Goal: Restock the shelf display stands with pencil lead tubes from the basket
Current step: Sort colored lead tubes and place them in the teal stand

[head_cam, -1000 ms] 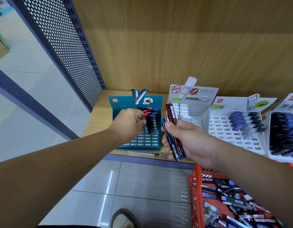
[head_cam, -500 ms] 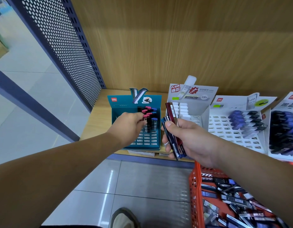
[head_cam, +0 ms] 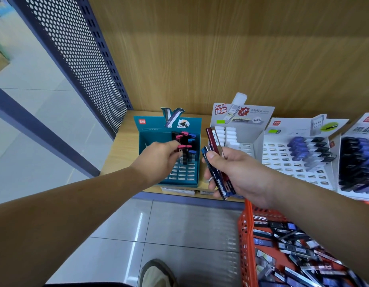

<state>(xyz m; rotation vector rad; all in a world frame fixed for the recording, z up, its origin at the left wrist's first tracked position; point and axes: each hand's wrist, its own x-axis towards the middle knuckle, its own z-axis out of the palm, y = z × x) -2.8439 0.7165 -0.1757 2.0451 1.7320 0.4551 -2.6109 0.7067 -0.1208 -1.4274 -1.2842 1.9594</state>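
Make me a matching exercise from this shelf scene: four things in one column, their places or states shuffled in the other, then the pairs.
Column one
1 left hand
2 right hand
3 basket
4 teal stand

Column two
A leftmost on the shelf
B grips a bundle of tubes
C lower right, holds loose tubes
D pinches a pink-capped tube at the stand

Pairs: 1-D, 2-B, 3-C, 4-A

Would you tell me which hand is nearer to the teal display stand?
Left. The left hand is over the teal display stand, pinching a pink-capped tube in its slots; the right hand holds a bundle of tubes off the stand's right side.
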